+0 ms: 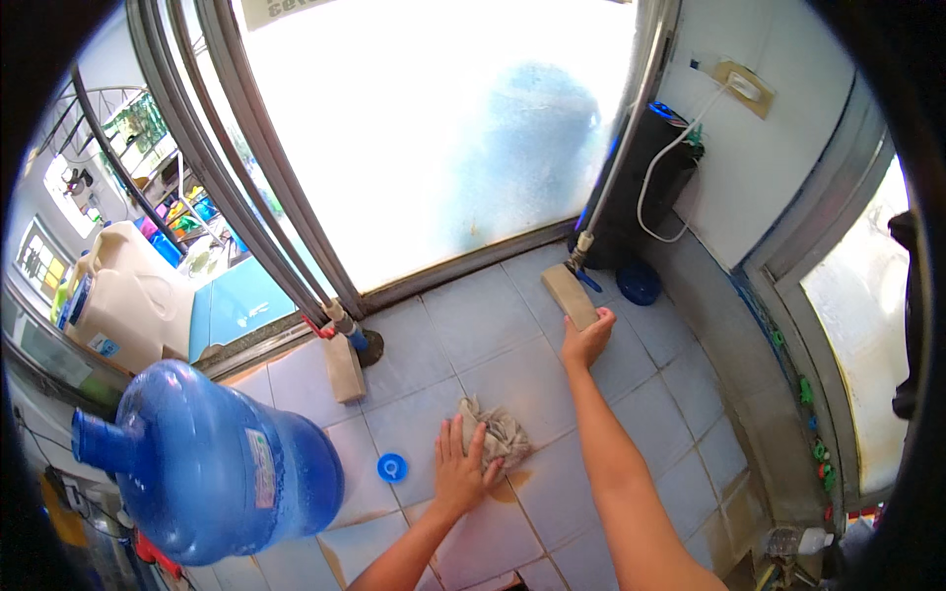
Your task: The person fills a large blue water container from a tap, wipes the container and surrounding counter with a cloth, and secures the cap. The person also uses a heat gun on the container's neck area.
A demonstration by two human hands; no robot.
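Observation:
On the tiled counter (414, 369), my left hand (462, 465) lies with fingers spread on a crumpled, greyish cloth (502, 441). My right hand (587, 336), farther forward, grips the near end of a beige rectangular block (567, 292) beside a pipe valve with a blue handle (587, 280). A similar beige block (344, 369) rests at the left by another pipe fitting (347, 323). A small blue cap (392, 467) sits left of my left hand. Brownish wet patches show on the tiles near the cloth.
A large blue water jug (229, 465) stands at the left. At the back right are a black cylindrical object (650, 177), a white cable (643, 192) and a dark blue round lid (638, 282). Sliding window frames (273, 170) border the back. A plastic bottle (794, 541) lies at lower right.

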